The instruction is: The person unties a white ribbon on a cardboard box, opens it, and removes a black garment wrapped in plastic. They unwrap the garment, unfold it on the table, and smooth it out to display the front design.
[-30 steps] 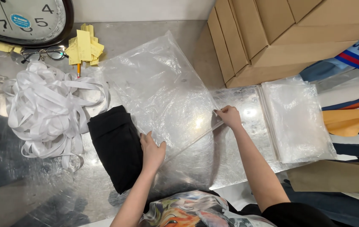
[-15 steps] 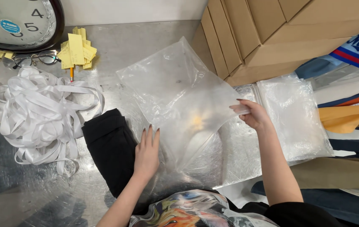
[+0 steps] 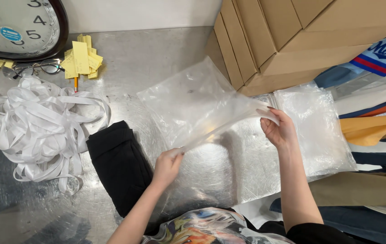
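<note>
A clear plastic bag (image 3: 193, 104) is lifted off the metal table (image 3: 156, 54), stretched between both hands. My left hand (image 3: 166, 166) pinches its near left corner, just right of a folded black garment (image 3: 118, 162). My right hand (image 3: 279, 129) grips the bag's right edge, above a stack of more clear bags (image 3: 317, 126) lying flat on the table.
A heap of white ribbon (image 3: 39, 131) lies at the left. Yellow notes (image 3: 82, 61), a pair of glasses (image 3: 34, 68) and a wall clock (image 3: 16, 27) sit at the back left. Cardboard boxes (image 3: 292, 36) stand at the back right, folded clothes (image 3: 374, 131) at the right.
Both hands have taken hold of the clear bag and raised it off the table; a second ago they pressed flat on it. The left hand came off the black garment's edge.
</note>
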